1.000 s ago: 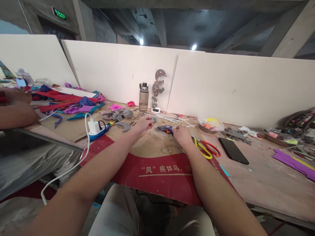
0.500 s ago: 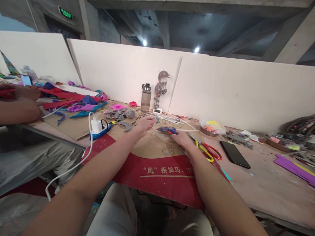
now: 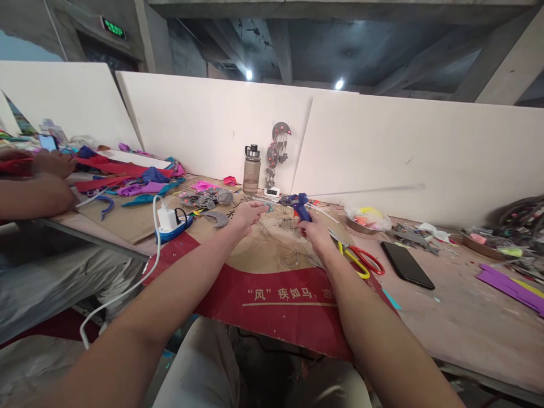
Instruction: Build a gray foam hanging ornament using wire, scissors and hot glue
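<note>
My right hand (image 3: 313,233) grips the handle of a blue glue gun (image 3: 297,203) and holds it upright above the brown and red cardboard sheet (image 3: 272,294); a long clear glue stick juts out to the right, blurred. My left hand (image 3: 249,215) pinches a small teal and grey craft piece (image 3: 267,208) just left of the gun's nozzle. Both hands hover over the far middle of the cardboard.
Red and yellow scissors (image 3: 359,259) and a black phone (image 3: 407,272) lie to the right. A water bottle (image 3: 251,169), grey felt shapes (image 3: 206,199), a white charger on a blue power strip (image 3: 169,222) and coloured scraps (image 3: 127,178) sit left. Another person's arms (image 3: 36,192) rest far left.
My right hand closed on the glue gun that lay flat on the cardboard, lifted it and stood it upright. My left hand stayed in place with the small piece.
</note>
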Tool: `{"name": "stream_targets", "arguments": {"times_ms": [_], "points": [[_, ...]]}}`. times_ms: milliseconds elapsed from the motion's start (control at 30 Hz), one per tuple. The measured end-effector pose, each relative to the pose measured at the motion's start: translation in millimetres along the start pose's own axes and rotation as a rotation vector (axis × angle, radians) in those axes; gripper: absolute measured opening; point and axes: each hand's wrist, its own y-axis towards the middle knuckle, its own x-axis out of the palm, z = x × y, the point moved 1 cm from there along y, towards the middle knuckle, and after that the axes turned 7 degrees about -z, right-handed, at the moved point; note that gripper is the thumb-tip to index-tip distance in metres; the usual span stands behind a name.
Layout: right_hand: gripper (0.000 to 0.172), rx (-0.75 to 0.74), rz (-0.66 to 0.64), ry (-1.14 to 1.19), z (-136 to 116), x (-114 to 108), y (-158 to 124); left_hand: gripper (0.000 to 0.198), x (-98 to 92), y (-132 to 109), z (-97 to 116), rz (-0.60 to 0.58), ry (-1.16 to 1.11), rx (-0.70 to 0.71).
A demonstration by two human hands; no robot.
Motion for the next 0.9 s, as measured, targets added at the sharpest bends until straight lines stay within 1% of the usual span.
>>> {"name": "stream_targets", "arguments": {"times_ms": [133, 167, 233, 300, 467, 567, 667, 767, 900], "points": [[0.022, -0.012, -0.070, 0.484, -13.4, 2.4, -7.0, 0.028, -3.3, 2.8, -3.6, 0.003, 0.014, -0.004], [0.025, 0.011, -0.086, 0.567, -15.1, 4.0, -8.4, 0.028, -3.8, 3.5, -4.5, 0.000, 0.018, -0.005], [0.027, 0.066, -0.103, 0.608, -15.6, 7.6, -10.0, 0.027, -4.3, 4.5, -5.6, 0.001, 0.013, -0.008], [0.026, 0.075, -0.104, 0.584, -13.9, 10.3, -9.9, 0.027, -4.3, 5.0, -5.6, 0.011, 0.001, -0.015], [0.028, -0.023, -0.086, 0.451, -13.4, 12.7, -8.4, 0.028, -4.8, 5.6, -4.1, 0.052, -0.004, -0.039], [0.030, -0.096, -0.125, 0.364, -16.6, 13.9, -10.1, 0.025, -5.6, 6.4, -4.2, 0.052, 0.001, -0.036], [0.027, -0.131, -0.152, 0.284, -18.2, 14.7, -11.9, 0.024, -6.2, 6.3, -4.0, 0.054, 0.005, -0.026], [0.027, -0.120, -0.151, 0.173, -20.4, 13.7, -14.3, 0.025, -6.3, 5.1, -2.8, 0.067, -0.004, -0.022], [0.026, -0.058, -0.116, -0.012, -27.5, 10.8, -19.5, 0.025, -5.1, 3.1, -0.3, 0.075, -0.027, -0.023]]}}
